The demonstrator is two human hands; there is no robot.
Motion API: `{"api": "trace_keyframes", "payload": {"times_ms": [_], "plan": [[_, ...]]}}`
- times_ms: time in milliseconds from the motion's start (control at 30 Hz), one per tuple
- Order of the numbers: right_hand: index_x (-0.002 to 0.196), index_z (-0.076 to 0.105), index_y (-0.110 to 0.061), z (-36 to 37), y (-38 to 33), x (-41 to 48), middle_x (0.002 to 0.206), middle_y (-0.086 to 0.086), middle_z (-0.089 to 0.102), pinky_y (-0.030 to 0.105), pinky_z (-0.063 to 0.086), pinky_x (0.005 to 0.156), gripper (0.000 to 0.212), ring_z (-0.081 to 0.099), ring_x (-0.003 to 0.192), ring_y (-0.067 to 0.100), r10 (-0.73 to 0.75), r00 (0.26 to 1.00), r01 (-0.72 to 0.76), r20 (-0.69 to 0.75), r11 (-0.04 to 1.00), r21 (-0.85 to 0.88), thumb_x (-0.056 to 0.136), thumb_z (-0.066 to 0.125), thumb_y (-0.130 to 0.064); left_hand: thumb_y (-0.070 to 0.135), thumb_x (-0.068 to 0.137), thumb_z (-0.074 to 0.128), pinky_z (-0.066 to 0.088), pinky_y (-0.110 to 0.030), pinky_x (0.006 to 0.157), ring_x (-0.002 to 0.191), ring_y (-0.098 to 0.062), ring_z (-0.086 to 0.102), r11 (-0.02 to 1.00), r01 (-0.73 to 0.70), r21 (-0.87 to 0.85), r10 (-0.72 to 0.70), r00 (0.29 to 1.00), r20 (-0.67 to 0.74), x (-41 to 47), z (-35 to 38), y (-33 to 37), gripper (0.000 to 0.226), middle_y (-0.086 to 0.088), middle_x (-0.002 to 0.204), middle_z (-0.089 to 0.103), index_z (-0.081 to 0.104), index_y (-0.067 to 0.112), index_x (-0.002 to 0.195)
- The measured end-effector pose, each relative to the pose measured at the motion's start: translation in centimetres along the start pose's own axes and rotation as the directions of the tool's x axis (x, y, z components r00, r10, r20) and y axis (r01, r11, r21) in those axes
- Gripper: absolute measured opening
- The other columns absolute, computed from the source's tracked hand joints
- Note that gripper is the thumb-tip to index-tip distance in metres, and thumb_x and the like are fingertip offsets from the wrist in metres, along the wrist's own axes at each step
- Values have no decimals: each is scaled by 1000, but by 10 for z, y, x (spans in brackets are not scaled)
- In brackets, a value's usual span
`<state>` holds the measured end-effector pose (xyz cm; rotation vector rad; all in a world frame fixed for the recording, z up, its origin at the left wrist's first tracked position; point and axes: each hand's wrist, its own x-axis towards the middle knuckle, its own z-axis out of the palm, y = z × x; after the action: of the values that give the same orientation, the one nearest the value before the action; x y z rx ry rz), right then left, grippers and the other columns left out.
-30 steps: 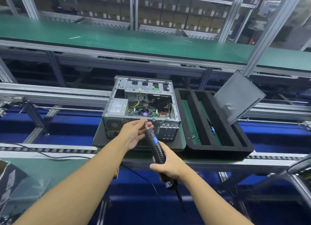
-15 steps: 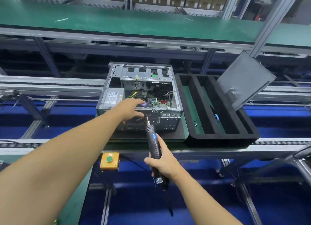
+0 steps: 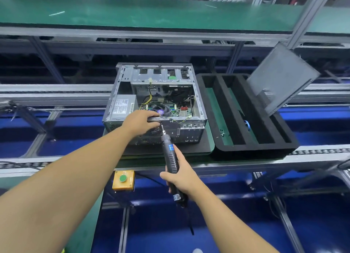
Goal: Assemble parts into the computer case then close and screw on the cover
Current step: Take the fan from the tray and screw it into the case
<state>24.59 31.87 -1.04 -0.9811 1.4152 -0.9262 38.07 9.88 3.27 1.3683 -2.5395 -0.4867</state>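
The open grey metal computer case [image 3: 157, 86] lies at twelve o'clock. The left hand [image 3: 140, 123] pinches its near rim; at five o'clock from it, the right hand [image 3: 182, 179] grips a black electric screwdriver [image 3: 170, 154], whose tip is beside the left thumb.

- The left forearm [image 3: 79, 177] reached forward from the lower left, bare and nearly straight.
- The left hand [image 3: 140, 121] lay palm down, fingers bent over the near top rim of the computer case [image 3: 189, 133]; whether they pinched anything could not be told.
- The right forearm [image 3: 227, 220] rose from the lower right.
- The right hand [image 3: 182, 179] gripped the electric screwdriver [image 3: 169, 152] low on its handle, fingers wrapped round it, the tip just beside the left hand.
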Motion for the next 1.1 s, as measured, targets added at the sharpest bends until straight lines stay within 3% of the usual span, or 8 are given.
{"api": "trace_keyframes", "payload": {"times_ms": [200, 367, 500, 833, 1100], "plan": [[150, 18, -61, -2, 0, -1, 90, 2, 65, 40, 60, 59, 103, 63, 61, 20, -8, 1000, 7, -8, 1000, -22, 71, 74, -26, 57, 84, 67, 42, -27, 69, 103, -18, 63, 999, 30, 25, -28, 998, -60, -2, 5, 3, 40, 12, 114, 70, 64, 43, 121], [151, 18, -59, -5, -4, -1, 80, -3, 65, 40, 60, 57, 102, 61, 59, 20, -20, 1000, 20, -5, 999, -35, 73, 72, -24, 62, 83, 65, 49, -31, 76, 107, -20, 63, 998, 43, 36, -39, 995, -90, -1, 7, 2, 45, 10, 118, 70, 64, 43, 124], [151, 18, -59, -2, -9, 0, 80, -1, 63, 35, 56, 55, 102, 62, 60, 20, 3, 1000, -3, 22, 1000, 14, 75, 73, -20, 62, 84, 65, 48, -29, 72, 104, -19, 64, 998, 47, 47, -42, 993, -108, -1, 9, 3, 44, 11, 116, 71, 64, 44, 123], [143, 36, -55, 16, -15, -1, 77, 0, 59, 33, 53, 54, 87, 57, 64, 19, 20, 999, -33, 51, 962, 270, 77, 76, -15, 60, 77, 73, 53, -33, 80, 107, -21, 63, 997, 81, 17, -79, 991, -104, 0, 8, 4, 48, 7, 116, 71, 66, 45, 121], [144, 33, -57, 15, -13, 0, 79, 2, 59, 33, 53, 55, 92, 58, 64, 20, 26, 999, -36, 42, 967, 251, 74, 77, -17, 57, 81, 71, 50, -32, 78, 106, -23, 63, 997, 45, 64, -39, 996, -82, -1, 7, 3, 47, 6, 115, 71, 63, 43, 125]]}}
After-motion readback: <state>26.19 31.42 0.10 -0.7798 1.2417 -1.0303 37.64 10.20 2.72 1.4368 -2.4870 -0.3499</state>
